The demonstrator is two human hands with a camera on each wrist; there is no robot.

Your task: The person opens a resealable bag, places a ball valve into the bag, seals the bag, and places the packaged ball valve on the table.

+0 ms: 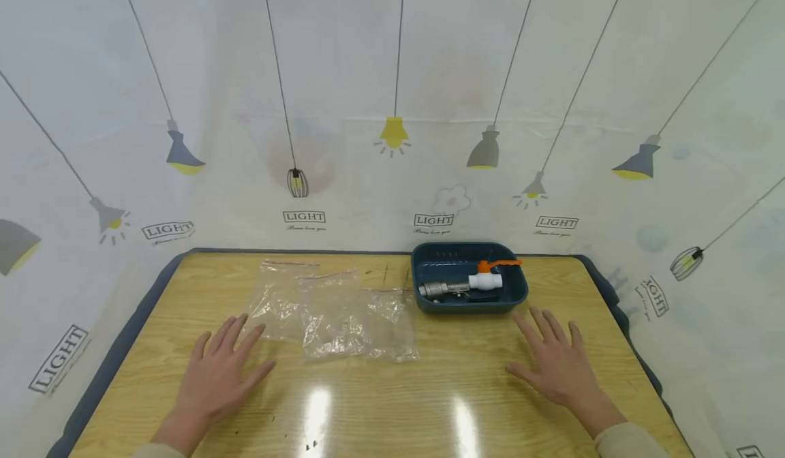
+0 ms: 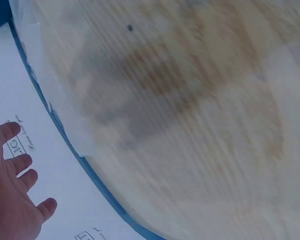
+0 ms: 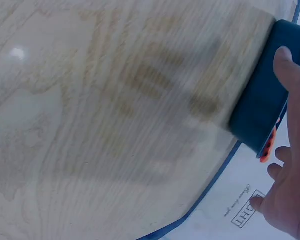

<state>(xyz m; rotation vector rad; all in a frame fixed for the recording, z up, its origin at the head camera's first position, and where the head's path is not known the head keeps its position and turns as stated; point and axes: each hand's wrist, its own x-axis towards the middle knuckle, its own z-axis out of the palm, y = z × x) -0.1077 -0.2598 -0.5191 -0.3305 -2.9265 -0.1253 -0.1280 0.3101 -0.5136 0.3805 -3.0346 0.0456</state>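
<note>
My left hand point(image 1: 214, 376) is held over the left part of the table with its fingers spread, and nothing is in it. Its fingertips point toward the nearest of three clear zip bags point(image 1: 279, 304) that lie flat, side by side and partly overlapping. On the right, my right hand point(image 1: 558, 366) is likewise spread and holds nothing, close in front of a dark blue plastic tub point(image 1: 469, 308). Inside the tub lie a white ball valve point(image 1: 485, 281) with an orange lever handle point(image 1: 503, 262) and a metal fitting point(image 1: 434, 289). In the right wrist view my thumb overlaps the tub point(image 3: 262, 85).
The wooden table point(image 1: 392, 403) has a dark blue edge trim. A white curtain point(image 1: 368, 69) printed with hanging lamps surrounds it at the back and sides. Small dark specks point(image 1: 311, 444) dot the tabletop near the front, and thin dark slivers point(image 1: 386, 274) lie behind the bags.
</note>
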